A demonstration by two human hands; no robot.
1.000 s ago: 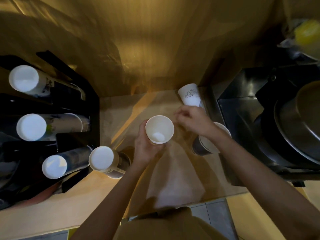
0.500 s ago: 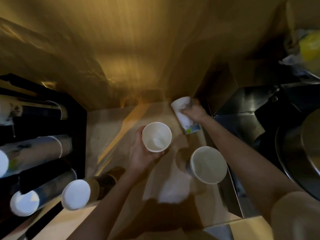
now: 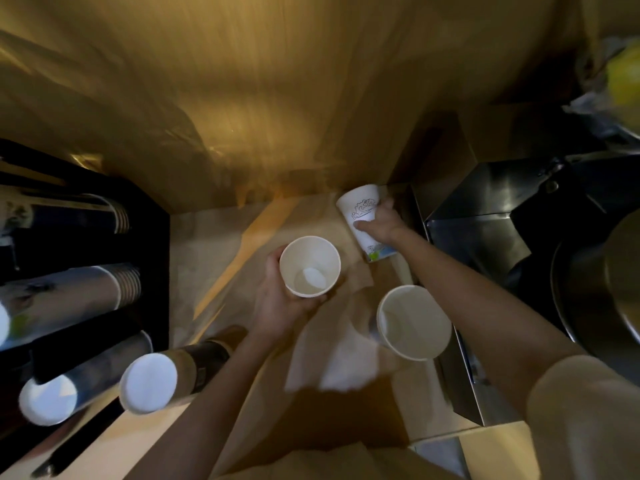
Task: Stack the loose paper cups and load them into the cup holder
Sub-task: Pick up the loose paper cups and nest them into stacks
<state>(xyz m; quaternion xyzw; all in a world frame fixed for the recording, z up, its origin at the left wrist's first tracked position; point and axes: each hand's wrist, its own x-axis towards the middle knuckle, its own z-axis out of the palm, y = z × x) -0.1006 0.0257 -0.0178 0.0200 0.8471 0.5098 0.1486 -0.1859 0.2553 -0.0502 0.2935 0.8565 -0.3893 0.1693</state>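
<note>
Two hands work the counter [image 3: 221,258]: the left hand [image 3: 284,303] cups an upright paper cup [image 3: 309,266] at centre, while at one o'clock the right hand [image 3: 381,225] grips an inverted printed cup [image 3: 362,211], the black cup holder [image 3: 152,216] at nine o'clock.

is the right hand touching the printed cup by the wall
Touching. The head view shows the right hand wrapped on the printed cup, thumb across its side.

- A wood-grain wall [image 3: 277,98] fills the upper frame, lit warm yellow at its centre.
- A pale wooden counter [image 3: 214,244] runs below it.
- Dark steel equipment [image 3: 485,237] occupies the right side.
- Something yellow, blurred [image 3: 623,81], sits upper right.
</note>
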